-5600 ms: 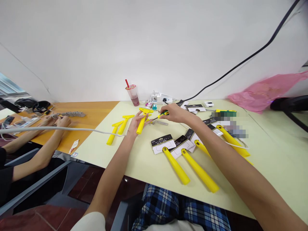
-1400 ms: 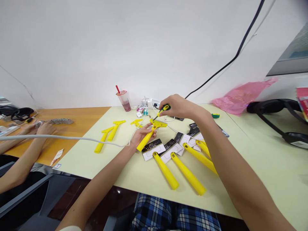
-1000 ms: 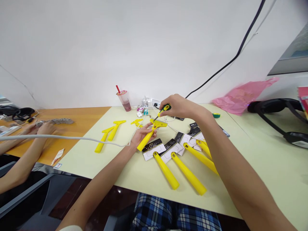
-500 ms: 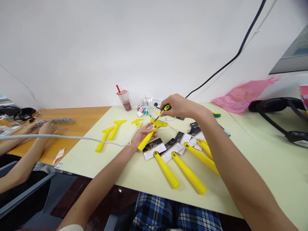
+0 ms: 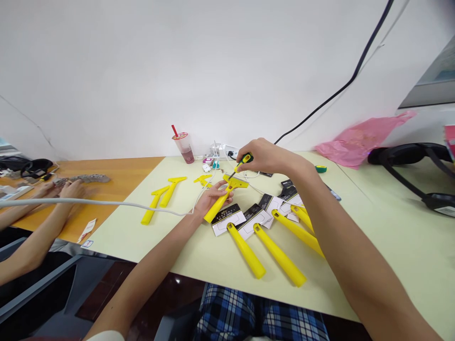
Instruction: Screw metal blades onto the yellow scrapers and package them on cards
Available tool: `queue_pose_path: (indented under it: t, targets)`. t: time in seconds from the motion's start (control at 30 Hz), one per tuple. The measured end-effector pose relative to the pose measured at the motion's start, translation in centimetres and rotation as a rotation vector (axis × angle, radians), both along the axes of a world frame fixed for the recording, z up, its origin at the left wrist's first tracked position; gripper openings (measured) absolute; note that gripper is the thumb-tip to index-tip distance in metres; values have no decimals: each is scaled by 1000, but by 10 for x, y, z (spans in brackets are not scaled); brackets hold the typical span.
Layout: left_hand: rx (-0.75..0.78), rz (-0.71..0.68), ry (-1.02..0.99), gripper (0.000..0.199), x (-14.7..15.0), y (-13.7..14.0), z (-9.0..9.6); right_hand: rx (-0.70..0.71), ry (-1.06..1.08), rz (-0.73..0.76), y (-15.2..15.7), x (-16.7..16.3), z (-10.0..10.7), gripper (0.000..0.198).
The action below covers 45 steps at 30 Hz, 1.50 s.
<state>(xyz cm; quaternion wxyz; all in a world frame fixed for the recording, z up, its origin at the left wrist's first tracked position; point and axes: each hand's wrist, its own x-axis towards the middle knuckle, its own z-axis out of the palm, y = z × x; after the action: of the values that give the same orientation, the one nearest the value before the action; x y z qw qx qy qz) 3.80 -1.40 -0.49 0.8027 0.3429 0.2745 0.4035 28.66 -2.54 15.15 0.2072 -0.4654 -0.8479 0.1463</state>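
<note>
My left hand (image 5: 210, 198) is closed around a yellow scraper (image 5: 217, 206), its wide head tilted up and away from me. Gripped in my right hand (image 5: 261, 154) is a green and yellow screwdriver (image 5: 244, 161), its shaft pointing down onto the scraper's head. The exact spot where the tip meets the head is too small to make out. Just right of my left hand lie several black and white cards (image 5: 228, 220). Several loose yellow handles (image 5: 246, 251) rest on and in front of them, some partly behind my right forearm.
Two yellow scrapers (image 5: 172, 192) lie left, with small yellow head pieces (image 5: 203, 181) farther back. A drink cup (image 5: 185, 149), a power strip (image 5: 227, 151) and a white cable (image 5: 117, 203) are nearby. At right are a pink bag (image 5: 355, 139) and black headset (image 5: 408, 166). Another person's hands (image 5: 71, 189) work at left.
My hands, the scraper and the screwdriver stay almost where they were. The other person's hand at left has shifted slightly.
</note>
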Motion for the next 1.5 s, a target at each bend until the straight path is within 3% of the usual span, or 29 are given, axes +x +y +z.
queue_pose_path:
  t: [1.5]
  targets:
    - [22,-9,28,60,-1,1,-4,-33,-19,-43,-6,-1,3,18]
